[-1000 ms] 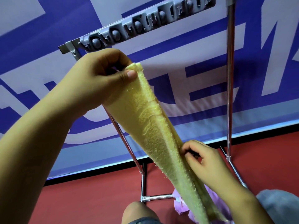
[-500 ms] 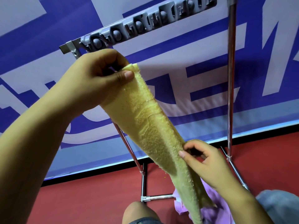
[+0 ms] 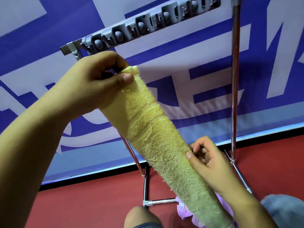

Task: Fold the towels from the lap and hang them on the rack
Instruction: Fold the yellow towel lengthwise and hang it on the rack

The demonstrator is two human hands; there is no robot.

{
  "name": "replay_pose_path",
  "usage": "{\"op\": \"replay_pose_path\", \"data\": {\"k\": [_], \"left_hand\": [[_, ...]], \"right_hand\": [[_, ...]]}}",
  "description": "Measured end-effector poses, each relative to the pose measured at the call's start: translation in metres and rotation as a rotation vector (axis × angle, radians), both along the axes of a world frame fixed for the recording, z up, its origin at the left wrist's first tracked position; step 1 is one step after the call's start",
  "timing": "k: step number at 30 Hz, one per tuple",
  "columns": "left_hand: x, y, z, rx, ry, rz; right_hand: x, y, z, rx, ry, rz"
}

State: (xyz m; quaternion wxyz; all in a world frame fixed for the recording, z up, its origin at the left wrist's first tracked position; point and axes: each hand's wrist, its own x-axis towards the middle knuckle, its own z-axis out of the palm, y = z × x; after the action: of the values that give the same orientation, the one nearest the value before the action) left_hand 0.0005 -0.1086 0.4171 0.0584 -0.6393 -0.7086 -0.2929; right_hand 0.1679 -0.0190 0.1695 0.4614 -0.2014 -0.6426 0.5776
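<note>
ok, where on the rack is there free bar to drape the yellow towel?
The grey notched top bar is bare along its visible length, from the left bracket to the right chrome upright. Crowded below: left hand and right hand hold the yellow terry towel across the frame.

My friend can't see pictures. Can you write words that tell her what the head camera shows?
Two hands hold a yellow towel stretched slantwise in front of a metal rack. The left hand pinches its top corner, and the right hand pinches its edge lower down. A purple cloth lies below, over a red floor.
</note>
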Motion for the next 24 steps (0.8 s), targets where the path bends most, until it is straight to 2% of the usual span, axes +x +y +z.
{"op": "replay_pose_path", "data": {"k": [4, 6, 10, 12, 16, 21, 24], "left_hand": [[-0.002, 0.001, 0.0, -0.006, -0.015, -0.002], [-0.002, 0.001, 0.0, -0.018, -0.009, -0.003], [-0.001, 0.003, -0.004, -0.04, 0.009, 0.0], [0.0, 0.005, -0.008, -0.026, 0.004, 0.03], [0.0, 0.011, -0.018, 0.03, 0.036, 0.064], [-0.012, 0.033, -0.062, -0.023, 0.27, 0.084], [-0.015, 0.042, -0.102, -0.115, 0.107, 0.148]], "right_hand": [[0.004, -0.001, 0.008, 0.157, -0.112, 0.101], [0.005, -0.004, 0.013, 0.132, -0.17, 0.188], [0.0, -0.004, 0.011, 0.143, -0.413, 0.278], [-0.001, -0.006, 0.012, 0.117, -0.455, 0.305], [0.007, -0.011, 0.024, -0.072, -0.32, 0.338], [0.016, -0.013, 0.043, -0.283, -0.03, 0.492], [0.018, -0.015, 0.052, -0.349, 0.12, 0.535]]}}
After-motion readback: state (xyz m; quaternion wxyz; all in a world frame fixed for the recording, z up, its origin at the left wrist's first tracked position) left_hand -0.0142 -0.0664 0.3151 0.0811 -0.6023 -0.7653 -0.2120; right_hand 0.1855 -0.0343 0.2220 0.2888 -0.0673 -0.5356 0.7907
